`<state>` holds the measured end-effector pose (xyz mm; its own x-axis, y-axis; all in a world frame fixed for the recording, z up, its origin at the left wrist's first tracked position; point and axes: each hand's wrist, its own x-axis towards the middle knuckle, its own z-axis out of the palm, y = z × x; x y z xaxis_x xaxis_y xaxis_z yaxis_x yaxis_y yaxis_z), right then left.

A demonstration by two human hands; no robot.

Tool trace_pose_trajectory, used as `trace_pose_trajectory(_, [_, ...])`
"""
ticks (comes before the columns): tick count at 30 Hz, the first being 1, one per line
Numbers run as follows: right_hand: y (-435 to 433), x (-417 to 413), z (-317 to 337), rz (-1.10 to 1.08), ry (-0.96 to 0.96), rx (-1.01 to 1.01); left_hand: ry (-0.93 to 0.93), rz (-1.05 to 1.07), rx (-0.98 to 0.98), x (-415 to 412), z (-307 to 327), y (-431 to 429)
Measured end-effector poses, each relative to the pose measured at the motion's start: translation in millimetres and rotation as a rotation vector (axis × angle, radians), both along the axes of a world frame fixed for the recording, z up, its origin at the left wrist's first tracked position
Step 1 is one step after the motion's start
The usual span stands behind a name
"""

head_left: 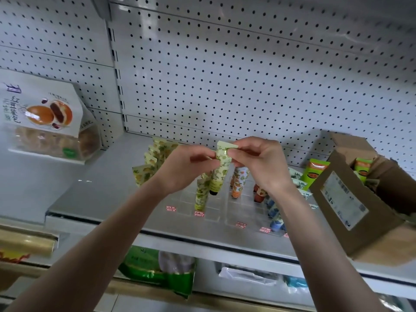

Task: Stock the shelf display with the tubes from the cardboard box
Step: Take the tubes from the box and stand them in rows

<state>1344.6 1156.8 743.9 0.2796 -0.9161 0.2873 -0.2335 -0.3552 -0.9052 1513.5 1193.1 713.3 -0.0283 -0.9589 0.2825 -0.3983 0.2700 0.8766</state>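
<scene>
A green-patterned tube [221, 165] hangs cap down above the clear display rack [244, 208] on the grey shelf. Both hands pinch its flat upper end: my left hand [189, 167] from the left, my right hand [258, 163] from the right. Another green tube [201, 194] stands in the rack below it. Orange-patterned tubes [239, 181] and blue-patterned tubes [275, 212] stand further right. Several yellow-patterned tubes [155, 158] fill the rack's left row. The open cardboard box [351, 199] sits on the shelf at the right with green-orange tubes [315, 174] in it.
A bag of pastries [47, 122] rests on the neighbouring shelf at the left. Pegboard [247, 75] backs the shelf. Pink price labels [199, 213] line the rack's front. Green packets [155, 269] and plastic-wrapped goods lie on the shelf below.
</scene>
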Motion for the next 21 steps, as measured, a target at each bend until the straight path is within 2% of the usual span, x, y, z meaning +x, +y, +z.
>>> trace_pose_trajectory(8, [-9, -4, -12, -0.073, 0.078, -0.071, 0.065, 0.008, -0.032, -4, 4, -21])
trace_pose_trajectory(21, [-36, 0, -36, -0.194, 0.147, -0.096, -0.153, 0.009, -0.113, 2, -3, -63])
